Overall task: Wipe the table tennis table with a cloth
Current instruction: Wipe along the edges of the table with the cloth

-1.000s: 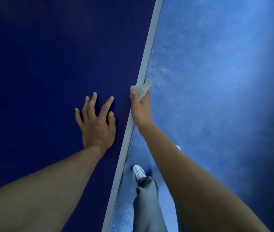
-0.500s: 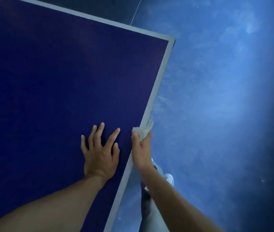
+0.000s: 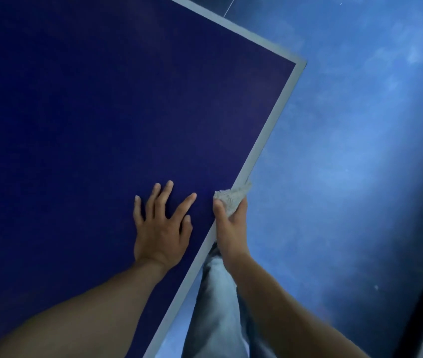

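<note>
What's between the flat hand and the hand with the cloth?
In the head view, only a narrow strip of bare blue tabletop lies between the left hand and the right hand, which grips the cloth at the white edge line.

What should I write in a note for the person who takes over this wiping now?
Left hand: open, flat on the dark blue table tennis table, holding nothing.
Right hand: grips the small pale grey fluffy cloth, pressed on the table's pale edge stripe.
Done: the surface does not show it.
Left: at least the stripe ahead, up to the corner.
</note>
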